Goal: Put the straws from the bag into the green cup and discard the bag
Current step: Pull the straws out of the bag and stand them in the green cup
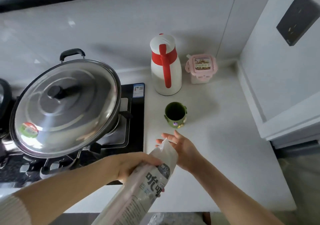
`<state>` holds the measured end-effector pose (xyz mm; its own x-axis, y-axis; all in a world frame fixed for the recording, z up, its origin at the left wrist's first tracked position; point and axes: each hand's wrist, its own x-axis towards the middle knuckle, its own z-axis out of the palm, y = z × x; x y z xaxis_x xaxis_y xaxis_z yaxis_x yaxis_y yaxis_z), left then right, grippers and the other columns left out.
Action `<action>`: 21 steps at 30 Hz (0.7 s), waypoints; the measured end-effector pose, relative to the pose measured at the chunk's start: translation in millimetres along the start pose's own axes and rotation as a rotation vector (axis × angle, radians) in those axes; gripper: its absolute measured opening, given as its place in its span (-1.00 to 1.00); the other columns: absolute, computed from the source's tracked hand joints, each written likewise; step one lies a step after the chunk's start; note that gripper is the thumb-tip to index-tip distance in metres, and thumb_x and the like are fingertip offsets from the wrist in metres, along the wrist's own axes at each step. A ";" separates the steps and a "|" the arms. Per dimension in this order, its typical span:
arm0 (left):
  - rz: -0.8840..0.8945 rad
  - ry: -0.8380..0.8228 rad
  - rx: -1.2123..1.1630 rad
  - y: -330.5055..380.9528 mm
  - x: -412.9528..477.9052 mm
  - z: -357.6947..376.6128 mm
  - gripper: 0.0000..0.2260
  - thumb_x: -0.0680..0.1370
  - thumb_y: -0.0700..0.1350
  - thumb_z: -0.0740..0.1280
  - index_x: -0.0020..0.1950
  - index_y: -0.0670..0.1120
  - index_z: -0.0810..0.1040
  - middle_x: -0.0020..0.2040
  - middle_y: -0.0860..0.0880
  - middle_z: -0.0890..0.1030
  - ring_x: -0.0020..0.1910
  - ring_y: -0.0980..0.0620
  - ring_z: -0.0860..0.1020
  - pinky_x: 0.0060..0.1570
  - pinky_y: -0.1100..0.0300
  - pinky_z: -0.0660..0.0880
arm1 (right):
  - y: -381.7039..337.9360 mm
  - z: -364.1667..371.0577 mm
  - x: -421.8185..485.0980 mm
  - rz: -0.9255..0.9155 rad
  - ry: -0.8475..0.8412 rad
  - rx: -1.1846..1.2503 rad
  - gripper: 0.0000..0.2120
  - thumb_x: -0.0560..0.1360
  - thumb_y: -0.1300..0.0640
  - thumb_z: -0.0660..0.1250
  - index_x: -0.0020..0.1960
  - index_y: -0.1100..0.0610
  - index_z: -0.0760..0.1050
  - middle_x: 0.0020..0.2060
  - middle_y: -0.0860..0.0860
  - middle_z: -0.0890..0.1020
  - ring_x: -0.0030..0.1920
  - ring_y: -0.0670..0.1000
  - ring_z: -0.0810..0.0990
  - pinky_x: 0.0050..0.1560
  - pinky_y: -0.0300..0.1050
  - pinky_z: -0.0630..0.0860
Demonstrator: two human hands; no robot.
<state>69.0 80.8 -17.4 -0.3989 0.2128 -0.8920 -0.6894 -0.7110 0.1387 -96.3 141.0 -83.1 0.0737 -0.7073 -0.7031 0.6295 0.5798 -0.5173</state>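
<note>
Bag [138, 186] long, tube-shaped, translucent white plastic, tilted with top end toward cup, held above counter edge. Large black characters printed on front, the biggest reading "吸"; fine print lower down too small to read. Pale straws [128, 202] faintly visible through film as lengthwise lines, count not determinable. Left hand [131, 166] wrapped around bag's middle, fingers closed on it. Right hand [180, 147] spread open, palm turned toward bag's crumpled top end, fingers just beside or touching it; nothing gripped.

Green cup [175, 115] one, round, upright on white counter [225, 155], just beyond right hand, inside dark and straw-free. Small raised decorations on outer wall, pale and purple.

Beyond cup: one white jug [166, 69] with red band, red handle, white lid, smooth plastic look. Beside it, one small container [200, 69] with pink clip-on lid bearing picture label, text unreadable.

Left of counter: black glass hob [136, 121] with blue-white sticker in corner, print illegible. One large steel pan lid [65, 107], domed, shiny, black knob at centre, round green-red sticker near rim. One dark rectangular wall plate [297, 18] on right wall.
</note>
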 end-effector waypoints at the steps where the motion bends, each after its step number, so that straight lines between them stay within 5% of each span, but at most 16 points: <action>1: -0.025 0.007 0.015 -0.8 0.2 -3.1 -0.35 0.29 -0.04 0.54 0.26 -0.28 0.41 0.04 -0.29 0.64 0.00 -0.22 0.63 0.20 -0.09 0.48 | 0.8 1.1 1.0 0.017 -0.033 0.032 -0.54 0.63 -0.06 0.03 0.38 0.21 0.31 0.32 0.18 0.48 0.21 0.14 0.56 0.27 0.05 0.47; 4: -0.044 0.035 0.039 -1.2 -0.5 -9.3 -0.48 0.39 0.00 0.43 0.22 -0.27 0.42 0.01 -0.27 0.65 -0.04 -0.20 0.64 0.14 -0.04 0.52 | 2.7 0.5 8.8 0.067 -0.085 0.057 -0.61 0.62 -0.07 0.04 0.25 0.18 0.39 0.18 0.12 0.55 0.09 0.06 0.59 0.14 -0.04 0.53; 8: -0.039 0.075 0.039 1.7 -1.4 -13.1 -0.47 0.38 0.02 0.45 0.22 -0.27 0.46 0.00 -0.26 0.66 -0.02 -0.19 0.64 0.06 -0.03 0.56 | 12.0 1.9 15.7 0.100 -0.115 -0.041 -0.45 0.51 -0.17 0.21 0.33 0.21 0.36 0.22 0.15 0.55 0.18 0.10 0.56 0.29 0.06 0.46; 11: -0.036 0.164 0.077 4.6 -1.1 -18.8 -0.47 0.34 0.06 0.47 0.18 -0.23 0.51 -0.04 -0.21 0.68 -0.03 -0.15 0.62 0.11 -0.01 0.52 | 10.5 7.0 15.5 0.135 -0.095 0.024 -0.63 0.60 -0.10 0.11 0.13 0.18 0.46 0.07 0.16 0.57 -0.01 0.07 0.60 -0.04 -0.08 0.58; 15: -0.003 0.227 0.121 1.1 0.2 -23.7 -0.46 0.32 0.05 0.49 0.18 -0.22 0.53 0.06 -0.22 0.65 0.02 -0.16 0.61 0.16 -0.03 0.53 | 5.9 7.9 17.2 0.138 -0.098 0.109 -0.62 0.56 -0.10 0.16 0.12 0.22 0.37 -0.06 0.18 0.52 -0.12 0.05 0.55 -0.14 -0.08 0.55; 18: 0.046 0.353 0.161 -6.7 2.0 -36.0 -0.32 0.23 0.06 0.57 0.26 -0.19 0.53 0.28 -0.26 0.55 0.25 -0.25 0.53 0.33 -0.16 0.40 | 6.2 1.5 14.5 0.141 -0.126 0.171 -0.67 0.58 -0.06 0.16 0.11 0.21 0.40 -0.13 0.14 0.50 -0.10 0.06 0.54 0.00 -0.05 0.55; 21: 0.091 0.344 0.219 -10.4 2.1 -41.2 -0.32 0.21 0.07 0.59 0.26 -0.13 0.54 0.29 -0.24 0.55 0.28 -0.24 0.52 0.31 -0.21 0.41 | 4.6 -0.3 10.8 0.092 -0.140 0.147 -0.67 0.57 0.03 0.22 0.22 0.22 0.38 0.02 0.19 0.52 0.03 0.12 0.53 0.11 0.01 0.54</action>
<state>100.3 61.1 -38.5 -0.2645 -0.1066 -0.9585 -0.7878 -0.5493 0.2785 -92.9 136.2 -93.2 0.2362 -0.7094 -0.6640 0.7206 0.5864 -0.3701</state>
